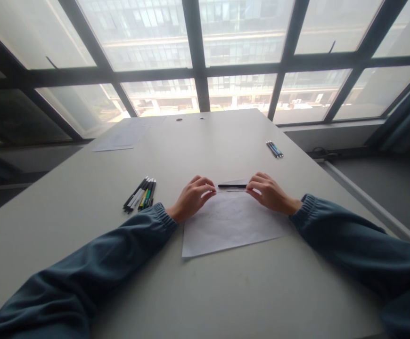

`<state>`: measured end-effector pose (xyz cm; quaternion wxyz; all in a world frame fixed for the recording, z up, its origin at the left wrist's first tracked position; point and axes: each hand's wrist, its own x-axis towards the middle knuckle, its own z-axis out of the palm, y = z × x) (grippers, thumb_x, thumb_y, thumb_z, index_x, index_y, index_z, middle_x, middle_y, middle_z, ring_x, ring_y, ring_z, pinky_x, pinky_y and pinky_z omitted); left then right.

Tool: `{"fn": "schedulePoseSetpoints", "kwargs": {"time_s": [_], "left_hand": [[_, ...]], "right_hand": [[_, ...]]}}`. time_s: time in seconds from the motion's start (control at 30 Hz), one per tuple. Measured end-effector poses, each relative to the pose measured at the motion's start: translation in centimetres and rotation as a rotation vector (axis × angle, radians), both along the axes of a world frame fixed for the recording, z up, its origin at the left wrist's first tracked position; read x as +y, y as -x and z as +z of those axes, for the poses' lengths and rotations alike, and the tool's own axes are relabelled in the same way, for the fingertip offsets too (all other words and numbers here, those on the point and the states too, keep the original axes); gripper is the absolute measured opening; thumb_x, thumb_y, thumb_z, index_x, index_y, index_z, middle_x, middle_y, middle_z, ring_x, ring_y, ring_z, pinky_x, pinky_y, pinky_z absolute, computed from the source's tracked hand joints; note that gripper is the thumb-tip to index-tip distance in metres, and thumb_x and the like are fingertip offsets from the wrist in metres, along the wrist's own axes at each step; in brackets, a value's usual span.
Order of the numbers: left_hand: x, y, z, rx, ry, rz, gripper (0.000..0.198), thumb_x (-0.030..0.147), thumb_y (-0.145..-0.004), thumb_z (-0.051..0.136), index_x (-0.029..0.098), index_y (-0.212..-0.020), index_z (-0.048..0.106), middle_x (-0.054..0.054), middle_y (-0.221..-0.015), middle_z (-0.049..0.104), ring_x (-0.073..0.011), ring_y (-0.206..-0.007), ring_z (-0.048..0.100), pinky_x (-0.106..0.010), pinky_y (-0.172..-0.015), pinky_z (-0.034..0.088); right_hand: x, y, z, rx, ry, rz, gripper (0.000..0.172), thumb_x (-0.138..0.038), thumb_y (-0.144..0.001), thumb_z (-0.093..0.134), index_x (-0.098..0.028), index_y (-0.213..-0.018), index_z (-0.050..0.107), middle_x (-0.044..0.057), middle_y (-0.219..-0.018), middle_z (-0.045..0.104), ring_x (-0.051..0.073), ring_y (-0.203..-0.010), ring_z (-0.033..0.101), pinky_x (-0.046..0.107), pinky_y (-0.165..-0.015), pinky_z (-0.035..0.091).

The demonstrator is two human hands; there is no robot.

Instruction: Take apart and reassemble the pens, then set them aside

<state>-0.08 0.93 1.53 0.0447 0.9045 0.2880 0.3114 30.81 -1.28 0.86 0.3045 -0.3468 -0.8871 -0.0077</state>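
Observation:
A white sheet of paper [229, 223] lies on the grey table [85, 197] in front of me. At its far edge a black pen [232, 186] lies crosswise. My left hand [192, 197] rests on the paper's left top corner, fingers curled, fingertips near the pen's left end. My right hand [269, 192] rests at the top right corner, fingers curled, fingertips touching the pen's right end. Whether the pen is pinched or only touched is unclear. Both arms wear dark blue sleeves.
A bundle of several pens and markers [140, 194] lies left of my left hand. Three pens [274, 149] lie at the far right. Another sheet [122, 136] sits at the far left corner. Large windows [205, 52] stand beyond the table.

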Motion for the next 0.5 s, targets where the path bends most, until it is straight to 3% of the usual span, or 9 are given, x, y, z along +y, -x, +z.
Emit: {"fn": "schedulePoseSetpoints", "kwargs": {"time_s": [0.5], "left_hand": [[-0.16, -0.12, 0.15, 0.001, 0.01, -0.02, 0.016, 0.029, -0.097, 0.059, 0.021, -0.091, 0.072, -0.007, -0.1, 0.07, -0.0194, -0.095, 0.059, -0.035, -0.086, 0.052]], "right_hand": [[0.02, 0.45, -0.13, 0.006, -0.004, 0.032, 0.019, -0.022, -0.098, 0.056, -0.02, -0.083, 0.066, 0.007, -0.083, 0.066, 0.021, -0.084, 0.055, 0.036, -0.078, 0.044]]}}
